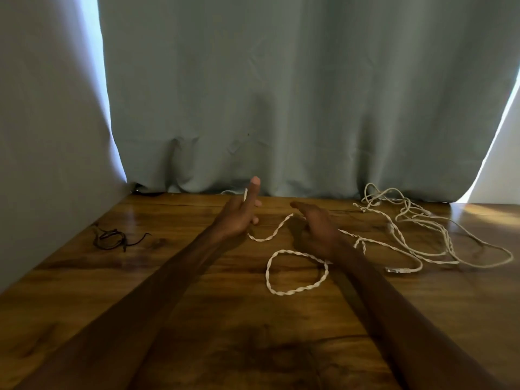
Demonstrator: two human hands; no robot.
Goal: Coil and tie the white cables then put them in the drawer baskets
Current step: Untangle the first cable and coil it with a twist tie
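Both hands (pixel 277 220) apart, fingers spread, gripping nothing. The white cable (pixel 298 270) loops between them, trailing right across the desk (pixel 197 319) into a tangle.

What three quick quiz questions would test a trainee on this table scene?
1. True or false: the white cables are already coiled and tied.
2. Which lies far left on the table? A. dark cord B. scissors C. basket
3. Which hand is over the cable: left hand or right hand?

Key: 1. False, they lie loose and tangled. 2. A. 3. Right hand; whether it grips is unclear.
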